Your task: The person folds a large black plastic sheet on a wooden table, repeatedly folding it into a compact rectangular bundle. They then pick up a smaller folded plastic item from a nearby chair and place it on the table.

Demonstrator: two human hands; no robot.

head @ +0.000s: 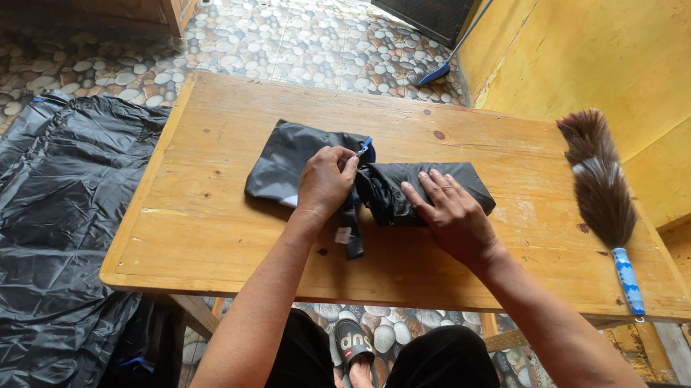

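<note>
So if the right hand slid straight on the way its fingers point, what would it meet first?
The right hand lies flat on the folded dark grey fabric bundle, fingers aimed up-left. Going on, it would likely meet the left hand pinching the blue-trimmed strap, though depth is unclear.

Black cloth on honey-yellow wood, under my hands.

The folded fabric bundle [413,187] I press with my right hand [451,217] is a dull charcoal black, with a small bright blue tab [366,146] showing just by my left hand [325,181] and a black strap [352,234] carrying a little white tag. The table [221,233] is warm yellow pine with dark knots and pale scuffs. The duster [599,180] lying on it has brown bristles and a blue-and-white patterned handle. Beside the table, a glossy black plastic sheet [35,252] shines grey where it creases. The floor [278,38] is a pebble pattern of white, grey and brown stones; the wall [644,26] is mustard yellow. My shorts are black.
</note>
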